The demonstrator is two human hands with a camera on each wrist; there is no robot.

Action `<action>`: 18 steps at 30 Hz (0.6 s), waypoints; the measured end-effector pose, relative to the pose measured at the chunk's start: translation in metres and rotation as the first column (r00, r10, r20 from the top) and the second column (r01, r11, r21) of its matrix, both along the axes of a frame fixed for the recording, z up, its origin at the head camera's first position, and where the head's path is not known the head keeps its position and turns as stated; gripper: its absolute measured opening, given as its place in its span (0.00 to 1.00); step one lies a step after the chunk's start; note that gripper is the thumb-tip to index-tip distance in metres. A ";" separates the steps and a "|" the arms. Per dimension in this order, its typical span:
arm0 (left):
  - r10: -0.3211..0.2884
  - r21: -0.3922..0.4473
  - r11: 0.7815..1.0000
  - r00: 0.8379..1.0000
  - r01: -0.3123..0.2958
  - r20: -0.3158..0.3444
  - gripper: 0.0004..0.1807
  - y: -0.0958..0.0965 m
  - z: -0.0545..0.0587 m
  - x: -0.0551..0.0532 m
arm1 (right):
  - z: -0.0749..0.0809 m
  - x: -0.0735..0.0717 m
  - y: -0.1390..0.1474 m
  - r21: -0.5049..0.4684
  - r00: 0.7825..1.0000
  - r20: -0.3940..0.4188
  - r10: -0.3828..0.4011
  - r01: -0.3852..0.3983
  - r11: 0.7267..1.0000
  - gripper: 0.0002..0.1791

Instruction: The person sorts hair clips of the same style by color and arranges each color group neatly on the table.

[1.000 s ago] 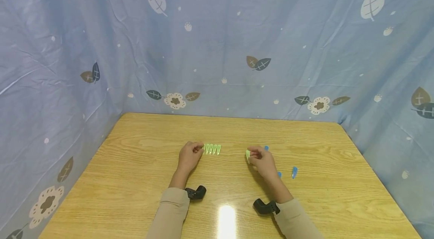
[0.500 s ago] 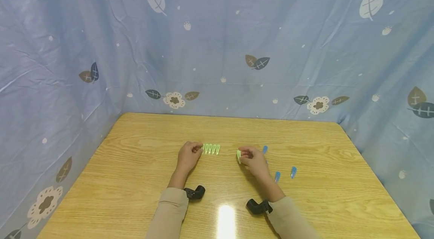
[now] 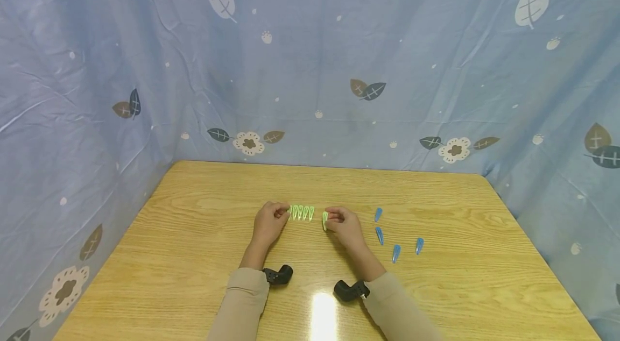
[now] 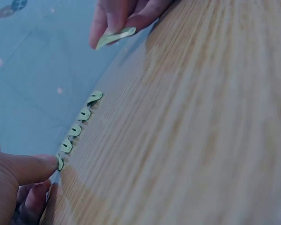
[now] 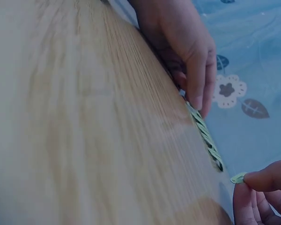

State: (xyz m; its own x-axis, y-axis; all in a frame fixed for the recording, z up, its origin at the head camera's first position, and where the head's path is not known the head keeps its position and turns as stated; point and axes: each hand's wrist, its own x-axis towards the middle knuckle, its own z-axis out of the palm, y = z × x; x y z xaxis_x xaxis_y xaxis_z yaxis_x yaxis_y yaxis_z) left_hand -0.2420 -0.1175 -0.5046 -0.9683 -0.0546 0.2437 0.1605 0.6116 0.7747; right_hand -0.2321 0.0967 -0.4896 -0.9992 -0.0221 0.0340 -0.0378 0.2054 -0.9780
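My right hand (image 3: 350,229) pinches a light green snap hair clip (image 3: 325,221) between thumb and fingertips, just right of a row of similar clips. In the left wrist view the pinched hair clip (image 4: 115,37) is held up over the tabletop. The row of green hair clips (image 3: 305,213) lies side by side, narrow ends toward me. At its left end, my left hand (image 3: 267,227) has thumb and forefinger on the last clip (image 4: 60,162), partly covering it. The right wrist view shows the left fingertips (image 5: 199,101) right at the row's end.
Several blue hair clips lie scattered to the right, among them one farther back (image 3: 378,214) and one at the far right (image 3: 419,246). The wooden table (image 3: 194,276) meets a patterned blue curtain (image 3: 300,61) behind and at both sides.
My right hand has moved left with the green hair clip, from near the blue clips to beside the green row, uncovering the blue ones. My left hand has stayed in place.
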 end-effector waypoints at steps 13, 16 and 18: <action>0.001 0.008 1.000 1.000 -0.001 0.014 0.10 0.000 -0.001 -0.001 | -0.004 -0.014 -0.020 0.012 0.999 0.003 -0.052 0.052 0.999 0.17; -0.003 0.009 1.000 1.000 0.003 0.018 0.10 0.000 -0.001 0.000 | -0.004 -0.017 -0.023 0.040 0.998 -0.013 -0.059 0.060 0.997 0.16; -0.004 0.012 1.000 1.000 0.004 0.018 0.10 0.001 -0.001 0.000 | -0.003 -0.018 -0.024 0.064 0.998 -0.016 -0.067 0.068 0.996 0.16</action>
State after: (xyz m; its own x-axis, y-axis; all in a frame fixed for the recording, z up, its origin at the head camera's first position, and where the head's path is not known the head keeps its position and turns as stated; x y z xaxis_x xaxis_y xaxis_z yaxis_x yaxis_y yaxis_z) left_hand -0.2424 -0.1169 -0.5056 -0.9728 -0.0539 0.2251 0.1483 0.6017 0.7849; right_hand -0.2502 0.0732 -0.4929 -0.9979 0.0426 0.0488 -0.0355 0.2703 -0.9621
